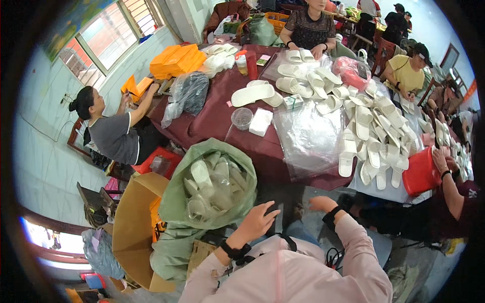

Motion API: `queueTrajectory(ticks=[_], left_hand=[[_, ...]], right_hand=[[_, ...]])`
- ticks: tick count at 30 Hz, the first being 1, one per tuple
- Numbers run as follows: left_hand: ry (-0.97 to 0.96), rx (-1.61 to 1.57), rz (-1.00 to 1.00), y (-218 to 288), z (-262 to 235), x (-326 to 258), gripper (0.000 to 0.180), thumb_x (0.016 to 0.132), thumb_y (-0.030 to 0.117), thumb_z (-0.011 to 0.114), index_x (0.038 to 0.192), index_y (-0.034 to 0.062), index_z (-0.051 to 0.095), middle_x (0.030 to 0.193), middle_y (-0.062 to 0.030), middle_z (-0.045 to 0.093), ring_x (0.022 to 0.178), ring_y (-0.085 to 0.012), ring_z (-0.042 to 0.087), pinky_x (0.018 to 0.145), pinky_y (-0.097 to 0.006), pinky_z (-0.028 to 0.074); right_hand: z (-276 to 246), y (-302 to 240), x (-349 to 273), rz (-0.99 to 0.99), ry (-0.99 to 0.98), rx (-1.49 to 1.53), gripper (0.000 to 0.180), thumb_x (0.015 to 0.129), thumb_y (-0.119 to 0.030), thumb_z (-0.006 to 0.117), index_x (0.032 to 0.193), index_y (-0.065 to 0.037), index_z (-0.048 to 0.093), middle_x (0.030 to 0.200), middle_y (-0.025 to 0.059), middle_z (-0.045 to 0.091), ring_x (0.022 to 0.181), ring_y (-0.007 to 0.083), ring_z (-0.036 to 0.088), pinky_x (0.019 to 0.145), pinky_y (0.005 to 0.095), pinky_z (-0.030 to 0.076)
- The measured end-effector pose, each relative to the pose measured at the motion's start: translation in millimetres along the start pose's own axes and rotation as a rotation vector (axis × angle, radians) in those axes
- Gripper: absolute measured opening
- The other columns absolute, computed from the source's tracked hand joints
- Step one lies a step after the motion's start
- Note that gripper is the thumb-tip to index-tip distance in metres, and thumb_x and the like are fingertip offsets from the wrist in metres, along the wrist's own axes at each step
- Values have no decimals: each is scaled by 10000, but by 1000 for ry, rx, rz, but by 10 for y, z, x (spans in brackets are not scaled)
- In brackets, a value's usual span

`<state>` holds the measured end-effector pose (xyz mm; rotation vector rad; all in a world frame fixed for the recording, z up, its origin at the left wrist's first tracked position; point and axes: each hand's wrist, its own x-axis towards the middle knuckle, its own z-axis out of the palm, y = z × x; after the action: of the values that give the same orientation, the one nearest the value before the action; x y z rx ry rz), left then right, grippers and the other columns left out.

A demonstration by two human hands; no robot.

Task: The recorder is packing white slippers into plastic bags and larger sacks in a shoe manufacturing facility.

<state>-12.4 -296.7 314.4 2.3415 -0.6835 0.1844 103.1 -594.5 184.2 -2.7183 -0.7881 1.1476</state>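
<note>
My left hand [258, 220] is in front of my body, its fingers spread and nothing in them. Just to its left stands a green woven sack [237, 156] filled with white slippers [201, 174], some in clear plastic. My right hand [323, 203] hangs near the table's front edge, palm down, fingers loosely bent toward the left, with no object visible in it. Both wrists wear black bands. Beyond my hands, a big pile of white slippers [364, 122] covers the right part of the dark red table [212, 121]. Clear plastic bags [308, 136] lie flat beside the pile.
An open cardboard box [134, 217] stands left of the sack. At the left a person [113, 126] handles orange packaging near an orange stack [177, 60]. Across the table sits another person [310, 30]. At right, someone's hands hold a red basin [422, 171].
</note>
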Motion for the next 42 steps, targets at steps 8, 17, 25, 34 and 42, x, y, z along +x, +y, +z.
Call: queueTrajectory(ticks=[8, 17, 25, 34, 42], left_hand=[[-15, 45, 24, -169, 861, 1158, 360, 761, 119, 591, 1112, 63, 532, 1216, -203, 431, 1058, -357, 469, 870, -421, 403], [-214, 237, -272, -659, 1530, 1795, 455, 728, 200, 621, 1164, 126, 515, 1282, -215, 382, 1130, -364, 423, 887, -467, 385], [-533, 282, -466, -1173, 1579, 2459, 555, 787, 240, 561, 1311, 199, 384, 1400, -224, 216, 1239, -403, 307, 990, -513, 287], [-616, 329, -583, -1920, 1538, 2881, 604, 813, 285, 532, 1361, 307, 282, 1401, -277, 166, 1175, -453, 368, 954, -507, 323], [-491, 399, -515, -2378, 1468, 3000, 587, 827, 338, 518, 1361, 328, 272, 1359, -346, 178, 1101, -472, 429, 884, -524, 378]], right_hand=[[-152, 1009, -285, -35, 185, 36, 419, 787, -313, 574, 1095, -34, 525, 957, 194, 606, 902, 370, 569, 771, 444, 451], [-610, 1317, 93, -262, 351, 46, 309, 785, -235, 562, 1030, -47, 542, 927, 166, 571, 859, 360, 568, 720, 442, 468], [-908, 1359, 533, -187, 639, -85, 382, 776, -181, 535, 1127, -38, 484, 1218, 169, 466, 1037, 324, 506, 840, 425, 432], [-1038, 1282, 1069, -110, 508, -240, 626, 783, -252, 549, 1341, -94, 310, 1408, 127, 276, 1280, 290, 298, 956, 482, 340], [-869, 1125, 1306, -165, 339, -148, 719, 765, -390, 592, 1372, -183, 265, 1440, 26, 237, 1286, 256, 290, 940, 519, 329]])
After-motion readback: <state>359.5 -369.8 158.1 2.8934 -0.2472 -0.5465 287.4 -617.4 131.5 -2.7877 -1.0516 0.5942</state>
